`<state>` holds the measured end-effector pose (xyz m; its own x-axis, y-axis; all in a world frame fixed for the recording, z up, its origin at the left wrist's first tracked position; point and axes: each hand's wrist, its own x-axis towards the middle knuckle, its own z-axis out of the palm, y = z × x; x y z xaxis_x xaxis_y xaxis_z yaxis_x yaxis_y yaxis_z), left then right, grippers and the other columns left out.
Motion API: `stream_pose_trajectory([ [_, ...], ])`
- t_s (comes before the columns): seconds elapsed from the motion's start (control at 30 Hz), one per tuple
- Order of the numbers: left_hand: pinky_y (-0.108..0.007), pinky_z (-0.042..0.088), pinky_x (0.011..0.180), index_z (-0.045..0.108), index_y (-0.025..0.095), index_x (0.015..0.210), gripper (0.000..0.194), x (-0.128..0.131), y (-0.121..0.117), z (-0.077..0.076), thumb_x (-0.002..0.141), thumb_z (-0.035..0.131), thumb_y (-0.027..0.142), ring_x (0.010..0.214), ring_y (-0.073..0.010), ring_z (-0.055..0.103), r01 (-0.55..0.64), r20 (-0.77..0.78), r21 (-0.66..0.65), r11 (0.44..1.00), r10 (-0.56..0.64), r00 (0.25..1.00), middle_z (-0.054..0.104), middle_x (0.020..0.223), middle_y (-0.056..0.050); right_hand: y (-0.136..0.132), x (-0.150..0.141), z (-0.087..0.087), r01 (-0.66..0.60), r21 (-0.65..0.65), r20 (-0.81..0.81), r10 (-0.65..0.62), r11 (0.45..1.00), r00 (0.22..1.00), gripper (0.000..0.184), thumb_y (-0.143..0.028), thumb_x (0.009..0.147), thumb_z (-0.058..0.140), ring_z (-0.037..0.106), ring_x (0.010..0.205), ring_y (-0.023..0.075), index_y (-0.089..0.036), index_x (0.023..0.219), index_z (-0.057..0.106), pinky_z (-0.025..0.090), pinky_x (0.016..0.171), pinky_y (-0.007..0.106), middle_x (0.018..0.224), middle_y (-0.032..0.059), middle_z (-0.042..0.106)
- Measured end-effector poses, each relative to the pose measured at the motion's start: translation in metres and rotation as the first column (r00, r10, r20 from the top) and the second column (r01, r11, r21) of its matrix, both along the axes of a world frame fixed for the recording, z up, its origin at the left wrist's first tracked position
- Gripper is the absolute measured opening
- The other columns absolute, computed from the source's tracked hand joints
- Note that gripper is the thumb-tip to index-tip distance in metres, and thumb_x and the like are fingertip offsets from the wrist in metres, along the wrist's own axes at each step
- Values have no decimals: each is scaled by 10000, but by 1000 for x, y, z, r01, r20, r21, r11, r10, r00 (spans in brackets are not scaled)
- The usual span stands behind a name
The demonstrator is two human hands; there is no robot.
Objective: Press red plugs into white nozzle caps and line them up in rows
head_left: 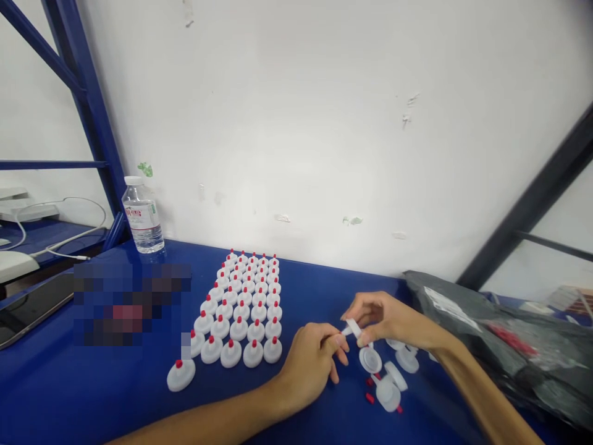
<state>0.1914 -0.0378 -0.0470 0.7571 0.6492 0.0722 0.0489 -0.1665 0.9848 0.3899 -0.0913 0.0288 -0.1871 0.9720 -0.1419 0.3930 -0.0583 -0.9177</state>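
Observation:
My right hand (377, 315) pinches a white nozzle cap (354, 327) by its disc, turned edge-on, its spout pointing left. At the spout's tip, the thumb and fingertips of my left hand (311, 358) are pressed together; whatever they hold is mostly hidden. Below my right hand lie several loose white nozzle caps (388, 394) without red tips. Small red tip caps (369, 398) are scattered among them. Left of my hands, rows of white nozzle caps with red tips (239, 329) stand upright on the blue table (139, 395).
One red-tipped nozzle cap (180, 375) stands at the rows' near left corner. A water bottle (143, 216) is at the back left by the wall. Dark plastic bags (491, 334), one with red pieces, lie at the right. A phone (34, 306) rests at the left edge.

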Motion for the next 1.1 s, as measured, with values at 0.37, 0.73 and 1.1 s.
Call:
stream_pose_trajectory([
  [0.37,-210,348,453,661,163,753,304,-2,-1,2,903,430,292,412,-94,489,-32,-40,54,998,34,999,675,664,0,3,3,-7,-7,3,-18,7,1000,1000,388,-325,653,884,702,911,240,-185,976,720,547,832,391,973,69,749],
  [0.73,-236,331,562,697,165,698,303,-6,-1,7,880,465,236,575,-128,527,-83,-64,188,979,97,993,672,636,-8,5,1,-11,13,39,-65,-11,999,998,376,-266,610,909,716,840,220,-176,934,740,558,793,367,916,60,763],
  [1.1,-168,286,337,641,146,877,356,4,-1,6,934,469,451,330,-62,448,-33,13,-19,999,34,999,568,606,34,-1,3,6,-10,88,-64,16,996,998,364,-303,718,847,672,803,175,-172,1033,720,509,729,289,874,44,739],
])
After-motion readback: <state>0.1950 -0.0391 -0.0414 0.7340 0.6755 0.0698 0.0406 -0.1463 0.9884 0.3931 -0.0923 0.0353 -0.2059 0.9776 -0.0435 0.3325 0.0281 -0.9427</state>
